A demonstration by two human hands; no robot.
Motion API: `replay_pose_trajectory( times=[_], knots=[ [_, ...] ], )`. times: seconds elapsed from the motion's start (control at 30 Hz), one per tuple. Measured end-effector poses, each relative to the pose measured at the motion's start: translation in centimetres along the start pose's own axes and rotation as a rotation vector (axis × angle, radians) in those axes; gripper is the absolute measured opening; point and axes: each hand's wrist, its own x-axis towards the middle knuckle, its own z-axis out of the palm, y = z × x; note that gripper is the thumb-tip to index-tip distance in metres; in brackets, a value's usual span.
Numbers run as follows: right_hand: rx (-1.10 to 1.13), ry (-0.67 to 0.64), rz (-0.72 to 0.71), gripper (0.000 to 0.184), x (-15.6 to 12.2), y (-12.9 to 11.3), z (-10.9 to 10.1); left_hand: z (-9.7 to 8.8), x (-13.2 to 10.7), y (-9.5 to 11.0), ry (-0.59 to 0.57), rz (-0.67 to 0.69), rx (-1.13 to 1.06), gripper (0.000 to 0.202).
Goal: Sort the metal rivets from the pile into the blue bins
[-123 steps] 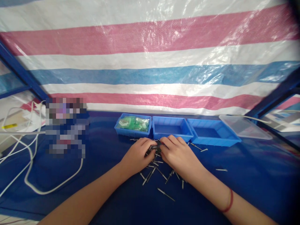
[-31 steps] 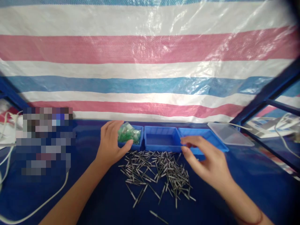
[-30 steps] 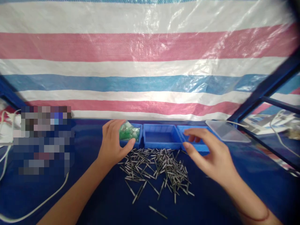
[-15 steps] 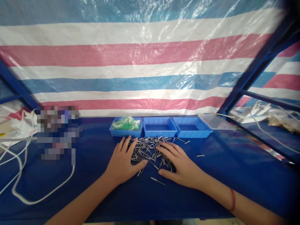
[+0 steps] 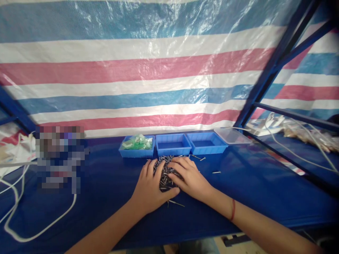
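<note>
A heap of small metal pins [image 5: 164, 173] lies on the blue table [image 5: 111, 183], just in front of three blue trays. My left hand [image 5: 151, 188] lies flat against the heap's left side, fingers spread and thumb under its near edge. My right hand [image 5: 188, 178] curves over the heap's right side, fingers apart and resting on the pins. Both hands press the pins together between them; neither grips anything. The left tray [image 5: 136, 152] holds green bags. Both the middle tray [image 5: 172, 151] and the right tray [image 5: 208, 149] are empty.
A clear plastic lid [image 5: 232, 135] lies right of the trays. A few stray pins [image 5: 216, 172] lie to the right of my hands. A white cable [image 5: 39, 231] loops across the left of the table. A striped tarp hangs behind, and a blue frame post [image 5: 267, 74] stands at the right.
The pins were spread out wide under my flat hands. My hands have drawn inward and pushed them into a tight heap. The view has shifted a little left and down.
</note>
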Motion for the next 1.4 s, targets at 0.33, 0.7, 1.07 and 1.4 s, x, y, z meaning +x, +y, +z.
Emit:
replay_pose_trajectory(
  times=[0.33, 0.7, 1.07, 1.4],
  knots=[
    [-0.107, -0.005, 0.310, 0.068, -5.0, 5.4, -1.5, -0.1, 0.9, -2.5, -0.116, -0.028, 0.071, 0.092],
    [0.048, -0.016, 0.188, 0.071, -2.8, 4.7, -0.5, -0.8, 0.9, -2.5, -0.191, 0.121, -0.045, 0.104],
    [0.105, -0.115, 0.058, 0.084, -1.9, 4.5, -0.3, -0.8, 1.8, -2.4, -0.245, 0.281, -0.106, 0.121],
    [0.141, -0.194, -0.030, 0.111, -0.6, 3.6, 0.4, 0.1, 2.7, -1.5, -0.170, 0.308, -0.131, 0.117]
  ],
)
